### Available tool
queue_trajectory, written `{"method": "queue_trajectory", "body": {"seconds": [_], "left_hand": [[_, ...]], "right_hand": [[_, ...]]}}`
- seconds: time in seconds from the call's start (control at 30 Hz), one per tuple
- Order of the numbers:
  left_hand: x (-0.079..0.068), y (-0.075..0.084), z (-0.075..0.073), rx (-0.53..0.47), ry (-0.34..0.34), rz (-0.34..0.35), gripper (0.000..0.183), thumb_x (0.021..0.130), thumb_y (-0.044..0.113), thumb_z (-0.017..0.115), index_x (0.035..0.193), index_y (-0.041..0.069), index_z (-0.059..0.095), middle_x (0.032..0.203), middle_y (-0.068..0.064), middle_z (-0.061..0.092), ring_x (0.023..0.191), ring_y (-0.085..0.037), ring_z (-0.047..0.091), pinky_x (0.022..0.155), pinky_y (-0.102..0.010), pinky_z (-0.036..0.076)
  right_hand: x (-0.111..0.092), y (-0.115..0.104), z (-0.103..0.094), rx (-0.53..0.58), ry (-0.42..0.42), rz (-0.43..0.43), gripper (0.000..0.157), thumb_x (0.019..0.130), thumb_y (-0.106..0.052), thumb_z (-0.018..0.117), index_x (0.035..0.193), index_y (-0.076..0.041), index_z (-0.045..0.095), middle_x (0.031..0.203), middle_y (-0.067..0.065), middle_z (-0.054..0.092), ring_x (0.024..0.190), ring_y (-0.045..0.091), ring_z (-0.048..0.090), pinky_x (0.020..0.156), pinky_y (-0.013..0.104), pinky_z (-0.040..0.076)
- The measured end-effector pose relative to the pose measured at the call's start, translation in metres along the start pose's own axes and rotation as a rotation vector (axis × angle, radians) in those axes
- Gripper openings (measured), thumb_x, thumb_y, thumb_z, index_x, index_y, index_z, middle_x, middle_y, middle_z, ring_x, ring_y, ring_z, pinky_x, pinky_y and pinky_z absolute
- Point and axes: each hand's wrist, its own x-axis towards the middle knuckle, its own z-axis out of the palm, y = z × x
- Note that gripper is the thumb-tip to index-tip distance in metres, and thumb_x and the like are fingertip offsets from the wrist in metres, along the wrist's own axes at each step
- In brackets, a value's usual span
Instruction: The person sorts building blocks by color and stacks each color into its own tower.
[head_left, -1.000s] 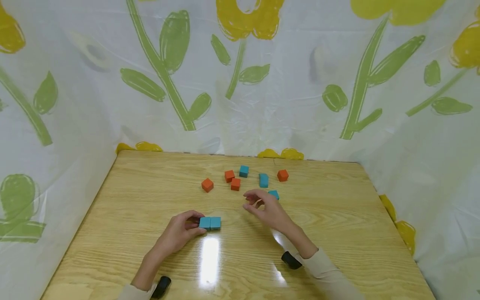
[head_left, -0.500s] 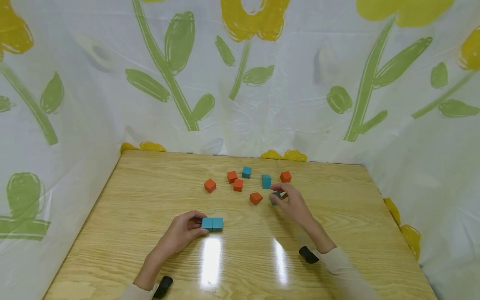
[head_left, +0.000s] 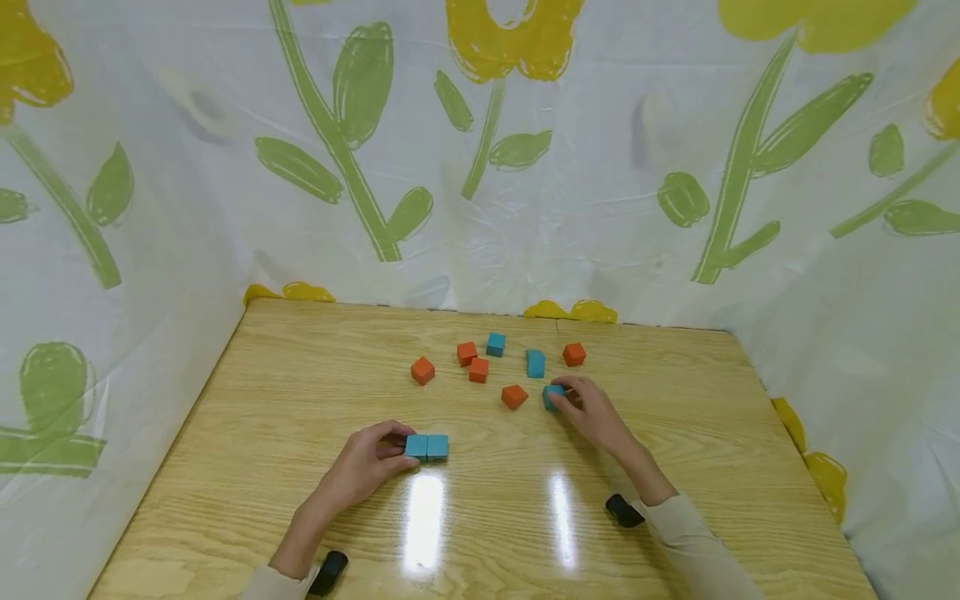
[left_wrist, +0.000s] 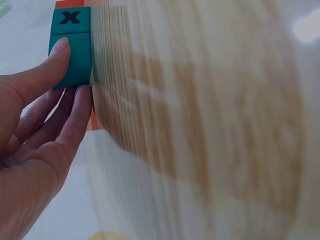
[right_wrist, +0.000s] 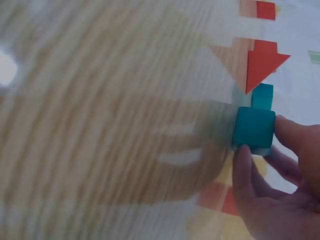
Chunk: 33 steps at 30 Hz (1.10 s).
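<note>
In the head view my left hand (head_left: 367,462) holds the left one of two blue cubes that stand side by side, the near cube (head_left: 416,447) and the far cube (head_left: 438,447). The left wrist view shows the thumb on one cube and a black X on the other cube (left_wrist: 70,19). Farther right, my right hand (head_left: 596,414) pinches a single blue cube (head_left: 552,397) between thumb and fingers; in the right wrist view this cube (right_wrist: 254,127) is at the tabletop. Just left of it lies an orange-red pointed block (head_left: 513,397).
Toward the back of the wooden table (head_left: 315,358) lie several orange-red cubes, one (head_left: 423,371) at the left and one (head_left: 574,354) at the right. Among them are a blue cube (head_left: 496,344) and a blue block with a curved top (head_left: 535,363). A flowered cloth (head_left: 585,208) encloses the table.
My right hand has moved right, from over the orange-red pointed block to the blue cube, and now grips it. My left hand stays at the paired cubes. The view has shifted slightly.
</note>
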Motion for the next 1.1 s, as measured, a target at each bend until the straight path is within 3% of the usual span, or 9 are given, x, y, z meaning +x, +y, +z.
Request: {"method": "queue_trajectory", "body": {"seconds": [0.2,0.43,0.8,1.1], "left_hand": [[0.001,-0.001,0.000,0.006,-0.002,0.002,0.032,0.090,-0.001,0.077,0.119,-0.008,0.065,0.117,-0.021,0.066,0.107,-0.034,0.068,0.089,-0.032,0.059],[0.001,0.000,0.000,0.026,0.005,-0.007,0.032,0.089,0.000,0.077,0.118,-0.006,0.066,0.116,-0.019,0.067,0.106,-0.034,0.069,0.089,-0.029,0.059],[0.001,0.001,-0.001,0.010,-0.004,-0.004,0.031,0.090,-0.001,0.076,0.118,-0.008,0.065,0.116,-0.020,0.066,0.108,-0.034,0.068,0.090,-0.030,0.058],[0.000,0.001,-0.001,0.017,-0.004,-0.002,0.032,0.090,0.000,0.077,0.118,-0.007,0.065,0.116,-0.020,0.066,0.106,-0.033,0.068,0.088,-0.030,0.059]], "right_hand": [[-0.003,0.001,0.000,0.032,-0.009,-0.022,0.025,0.100,-0.008,0.067,0.122,0.002,0.062,0.113,0.016,0.069,0.104,0.032,0.066,0.091,0.048,0.057],[-0.010,-0.003,0.003,0.098,0.018,0.003,0.039,0.092,-0.005,0.077,0.127,0.005,0.062,0.116,0.019,0.063,0.104,0.035,0.066,0.091,0.044,0.059],[-0.015,-0.023,0.010,0.330,0.016,-0.008,0.037,0.089,0.001,0.078,0.123,0.002,0.064,0.120,0.019,0.059,0.110,0.034,0.061,0.092,0.034,0.058],[-0.014,-0.044,0.023,0.375,-0.023,-0.061,0.039,0.086,0.004,0.080,0.121,0.000,0.064,0.118,0.017,0.059,0.110,0.034,0.061,0.094,0.037,0.058]]}}
